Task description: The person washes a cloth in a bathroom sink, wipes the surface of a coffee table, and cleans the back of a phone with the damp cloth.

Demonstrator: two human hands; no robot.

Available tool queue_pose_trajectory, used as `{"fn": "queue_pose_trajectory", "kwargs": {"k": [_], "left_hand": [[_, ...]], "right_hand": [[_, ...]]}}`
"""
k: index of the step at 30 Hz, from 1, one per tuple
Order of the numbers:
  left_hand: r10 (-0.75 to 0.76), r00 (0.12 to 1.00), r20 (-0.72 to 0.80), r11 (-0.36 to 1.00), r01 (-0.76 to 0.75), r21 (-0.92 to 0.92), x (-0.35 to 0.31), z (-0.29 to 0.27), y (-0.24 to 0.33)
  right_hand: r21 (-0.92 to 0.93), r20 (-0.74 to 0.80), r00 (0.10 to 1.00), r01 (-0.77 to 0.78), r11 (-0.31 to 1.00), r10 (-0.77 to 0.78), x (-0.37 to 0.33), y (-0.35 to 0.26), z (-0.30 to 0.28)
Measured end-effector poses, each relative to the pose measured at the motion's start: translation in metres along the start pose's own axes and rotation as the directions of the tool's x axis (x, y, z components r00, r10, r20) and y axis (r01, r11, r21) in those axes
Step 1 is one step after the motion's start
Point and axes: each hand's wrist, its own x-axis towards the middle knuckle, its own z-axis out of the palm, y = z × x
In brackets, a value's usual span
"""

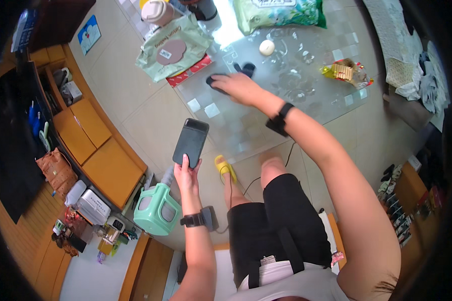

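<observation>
In my left hand (186, 175) is a dark smartphone-shaped slab (192, 141), upright, with my thumb across its lower end. It is held off the near left side of the glass table (306, 113). My right hand (238, 90) reaches over the table's left part, blurred by motion. Its fingers are curled over a dark, soft-looking object (244, 69), parts of which show on both sides of the fingers; its kind is not clear. Just beyond lies a round cream-coloured object (266, 47). A pale green soft pack (176, 47) lies left of that hand.
A green soft pack (281, 14) and a lidded pink cup (157, 12) stand at the far side. An opened snack packet (346, 71) lies at the right. A mint-green stool-like object (157, 210) stands near wooden cabinets (113, 173). A cable (253, 181) runs past my legs.
</observation>
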Motion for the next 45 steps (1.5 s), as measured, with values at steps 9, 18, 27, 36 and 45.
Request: {"fn": "queue_pose_trajectory", "kwargs": {"k": [9,18,27,36,45], "left_hand": [[0.053,0.999,-0.003,0.994,-0.053,-0.099,0.006,0.001,0.019],[0.131,0.991,-0.034,0.988,-0.133,-0.072,0.011,0.005,0.042],[0.154,0.987,-0.053,0.987,-0.157,-0.043,0.013,-0.011,0.049],[0.041,0.981,0.191,0.998,-0.048,0.032,0.074,0.010,0.040],[-0.097,0.919,0.382,0.973,0.006,0.232,0.149,0.052,0.008]], "right_hand": [[-0.133,0.010,0.986,0.164,0.978,-0.164,-0.108,-0.029,0.122],[-0.024,-0.113,0.989,0.090,0.996,-0.092,-0.079,-0.028,0.084],[-0.157,-0.158,0.987,0.013,0.988,-0.038,0.017,-0.040,0.131],[0.000,0.301,0.902,0.325,0.946,-0.310,-0.176,-0.048,0.123],[-0.212,0.425,0.900,-0.004,0.977,0.096,-0.257,0.044,-0.008]]}}
